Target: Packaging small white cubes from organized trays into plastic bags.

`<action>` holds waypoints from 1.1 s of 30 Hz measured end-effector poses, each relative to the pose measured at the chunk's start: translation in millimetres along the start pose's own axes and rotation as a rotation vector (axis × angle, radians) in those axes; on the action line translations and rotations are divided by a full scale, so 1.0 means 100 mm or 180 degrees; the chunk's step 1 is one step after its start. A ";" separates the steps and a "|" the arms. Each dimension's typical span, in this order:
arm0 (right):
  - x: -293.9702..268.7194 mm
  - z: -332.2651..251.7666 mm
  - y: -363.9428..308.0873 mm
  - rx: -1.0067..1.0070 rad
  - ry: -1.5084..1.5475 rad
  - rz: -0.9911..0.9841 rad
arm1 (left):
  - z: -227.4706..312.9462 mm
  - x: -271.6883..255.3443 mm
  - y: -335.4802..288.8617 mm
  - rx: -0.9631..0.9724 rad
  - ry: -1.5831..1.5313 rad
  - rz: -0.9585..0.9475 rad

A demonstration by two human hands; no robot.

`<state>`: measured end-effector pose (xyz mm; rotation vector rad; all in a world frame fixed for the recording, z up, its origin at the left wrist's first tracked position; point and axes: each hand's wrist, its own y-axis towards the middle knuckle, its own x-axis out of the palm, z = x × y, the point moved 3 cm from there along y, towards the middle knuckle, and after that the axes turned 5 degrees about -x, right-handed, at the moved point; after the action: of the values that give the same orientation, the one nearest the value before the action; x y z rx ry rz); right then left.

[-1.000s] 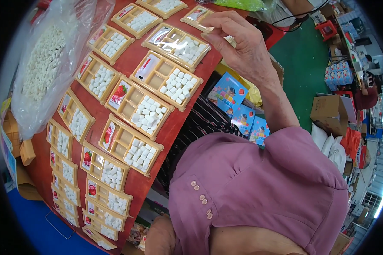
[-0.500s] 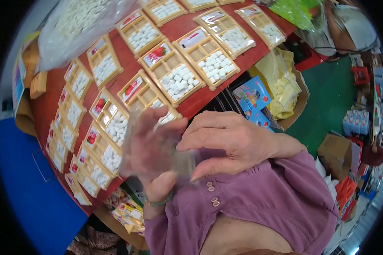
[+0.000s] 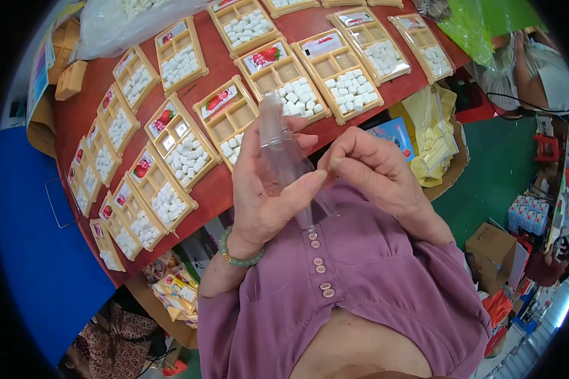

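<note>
A clear plastic bag [image 3: 283,150], thin and empty-looking, lies across the palm of my left hand [image 3: 259,189]. The left thumb presses it against curled fingers. My right hand [image 3: 379,170] is closed in a pinch at the bag's right edge, its fingertips meeting the left thumb tip. The film between those fingertips is barely visible. Just beyond my hands is a beige compartment tray [image 3: 224,123] with a strawberry picture card and white marshmallow-like pieces, partly hidden by my left hand. Another such tray [image 3: 284,76] sits to its right.
Several similar trays line the red table [image 3: 171,237]. A large bag of white pieces [image 3: 139,16] rests at the far left, near stacked empty trays [image 3: 71,81]. Right of the table stands a carton with yellow packets [image 3: 433,132]. Below its near edge is a box of packets [image 3: 174,287].
The bag has gone from flat and motion-blurred to bunched upright in my left hand. My right fingers have closed from a loose spread into a pinch, and the view has shifted.
</note>
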<state>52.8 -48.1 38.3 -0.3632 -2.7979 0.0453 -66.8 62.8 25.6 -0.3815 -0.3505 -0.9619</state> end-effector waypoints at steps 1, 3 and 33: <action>-0.04 -0.02 -0.01 -0.0191 -0.0321 -0.0185 | -0.01 0.02 0.03 0.0009 -0.0002 -0.0035; 0.03 0.00 -0.02 -0.0276 -0.0305 -0.0209 | -0.03 0.07 0.06 -0.0103 -0.0206 -0.0099; -0.77 -0.06 0.35 -0.0975 -0.1114 0.2153 | -0.03 0.12 0.33 -0.0466 -0.0004 -0.0257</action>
<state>133.6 -33.9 18.0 -1.4858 -2.8632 -0.1851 -32.2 69.4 23.2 -0.5043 -0.2991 -1.0696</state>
